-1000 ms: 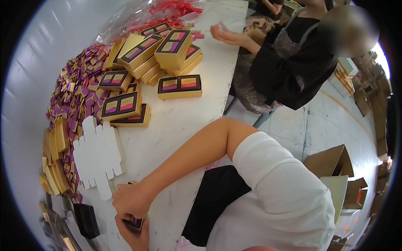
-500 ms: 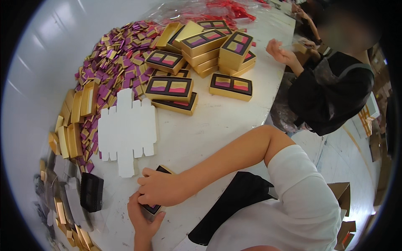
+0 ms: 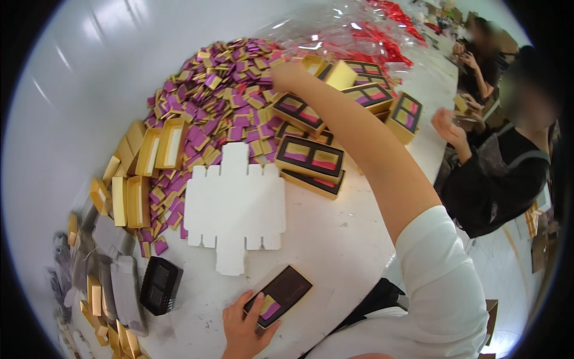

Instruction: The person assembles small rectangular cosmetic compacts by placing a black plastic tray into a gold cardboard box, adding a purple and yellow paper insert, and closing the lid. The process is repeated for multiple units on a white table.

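My left hand [image 3: 246, 323] grips a gold box [image 3: 281, 294] with a black insert, its fingers over the near end and thumb along the side. A purple-and-gold packet [image 3: 270, 307] lies in the near compartment; the far compartment looks dark, with no packet showing. My right hand [image 3: 287, 76] is stretched far out to the heap of small purple-and-gold packets [image 3: 230, 96], at its right edge beside the filled boxes. Its fingers are mostly hidden, so what they hold does not show. Between my hands lies a stack of flat white die-cut card [image 3: 234, 203].
Filled gold boxes [image 3: 310, 157] are stacked under my right forearm. Upright gold trays [image 3: 172, 143] stand left of the packets. A black plastic insert [image 3: 160, 286] lies near grey insert stacks [image 3: 124, 293]. Clear and red film [image 3: 353, 36] covers the far end. Co-workers [image 3: 508, 173] sit at right.
My right hand has left the box and reached out to the packet heap. My left hand still holds the box, whose top is now uncovered. The whole view has shifted.
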The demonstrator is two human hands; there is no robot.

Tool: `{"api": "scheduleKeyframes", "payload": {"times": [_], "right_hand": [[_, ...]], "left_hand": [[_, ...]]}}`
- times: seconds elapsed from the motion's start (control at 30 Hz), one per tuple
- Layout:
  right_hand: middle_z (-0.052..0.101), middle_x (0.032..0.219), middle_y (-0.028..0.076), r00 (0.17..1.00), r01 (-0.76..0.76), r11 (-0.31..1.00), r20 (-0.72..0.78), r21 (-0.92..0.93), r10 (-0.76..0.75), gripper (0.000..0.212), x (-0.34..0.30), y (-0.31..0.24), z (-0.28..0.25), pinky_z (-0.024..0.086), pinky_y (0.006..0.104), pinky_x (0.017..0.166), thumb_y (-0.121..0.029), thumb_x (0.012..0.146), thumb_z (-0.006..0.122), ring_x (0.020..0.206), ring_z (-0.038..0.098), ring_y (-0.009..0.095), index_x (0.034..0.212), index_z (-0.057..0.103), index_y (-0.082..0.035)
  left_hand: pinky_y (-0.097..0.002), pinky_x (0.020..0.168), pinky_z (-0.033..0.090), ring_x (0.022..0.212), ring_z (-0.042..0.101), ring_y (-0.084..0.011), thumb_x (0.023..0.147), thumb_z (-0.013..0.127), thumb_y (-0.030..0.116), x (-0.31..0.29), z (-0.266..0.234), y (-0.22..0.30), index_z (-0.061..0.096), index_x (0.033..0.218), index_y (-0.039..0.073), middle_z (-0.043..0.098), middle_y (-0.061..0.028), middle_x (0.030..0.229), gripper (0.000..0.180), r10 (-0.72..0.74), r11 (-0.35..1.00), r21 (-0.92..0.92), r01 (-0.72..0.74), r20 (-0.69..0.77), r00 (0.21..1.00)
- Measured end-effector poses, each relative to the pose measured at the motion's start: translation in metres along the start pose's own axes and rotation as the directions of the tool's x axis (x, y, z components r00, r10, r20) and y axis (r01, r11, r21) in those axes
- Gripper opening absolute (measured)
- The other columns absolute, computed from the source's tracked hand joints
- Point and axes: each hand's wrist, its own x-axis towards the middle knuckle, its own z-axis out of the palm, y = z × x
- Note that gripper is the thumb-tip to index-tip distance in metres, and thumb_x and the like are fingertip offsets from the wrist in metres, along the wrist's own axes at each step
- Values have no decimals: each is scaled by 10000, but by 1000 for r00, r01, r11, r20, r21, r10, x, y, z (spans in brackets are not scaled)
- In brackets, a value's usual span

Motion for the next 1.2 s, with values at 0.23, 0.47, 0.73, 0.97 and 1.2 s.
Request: {"api": "scheduleKeyframes", "payload": {"times": [0.23,0.47,0.73,0.97,1.2], "right_hand": [[698,985,84,984,-36,994,-178,-105,17,207,25,-5,37,487,437,763,-195,803,575,940,666,267,936,716,-123],[654,887,98,939,309,909,-240,281,-245,331,-2,-20,-25,504,348,698,-248,828,625,802,609,194,1082,598,-38],[562,949,92,642,554,249,-218,795,-735,265,-295,-104,-40,445,274,644,-59,725,761,738,562,178,941,615,-15],[511,938,128,736,630,412,-336,658,-588,341,-359,-104,2,464,312,652,-125,718,775,761,511,232,996,636,17],[462,1080,113,865,352,395,-134,849,-483,194,-341,-111,12,411,320,835,-46,739,738,925,462,237,880,605,-32]], "left_hand": [[-412,833,403,994,528,-316,679,775,338,-2,-6,3,524,1291,100,522,-151,1239,702,-67,998,-8,68,69,995],[-421,792,407,1000,545,-310,636,792,308,-10,-4,2,561,1239,70,545,-150,1181,688,-112,994,24,111,50,992],[-360,777,419,935,550,-271,653,789,266,-15,1,0,541,1270,72,561,-122,1149,693,-104,991,77,106,-35,994],[-356,761,418,887,541,-257,650,793,261,-7,4,3,539,1282,100,554,-111,1132,700,-55,996,69,61,-77,996],[-364,743,411,876,535,-251,650,794,258,-7,7,0,535,1292,134,534,-94,1106,704,-20,999,35,25,-119,993]]}}
